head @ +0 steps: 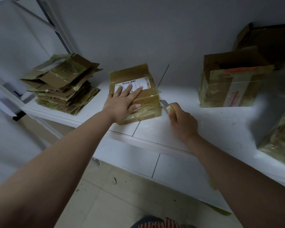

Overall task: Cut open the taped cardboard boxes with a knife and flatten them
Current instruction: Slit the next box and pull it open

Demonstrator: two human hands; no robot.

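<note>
At the right-hand edge of a small taped box (pixel 135 94), the right hand (pixel 182 120) is curled tightly round the yellow handle of a utility knife (pixel 165 106), whose short blade points at the box's lower right corner, touching it or nearly so. The left hand (pixel 123 102) lies flat on top of the box, fingers straight and spread across its white shipping label (pixel 133 84), the thumb draped over the near edge, pressing it down. The box sits on a white shelf (pixel 171 132), near its front edge. Well to the left of the box stands a stack of flattened cardboard (pixel 62 89). Well to its right is a larger box (pixel 232 83) with its top already open, and nearer the viewer on that side another taped box (pixel 280 142), partly out of view. The glossy tape looks slippery: if the blade skids, it could jump toward the left thumb, which lies close to the cut line.
</note>
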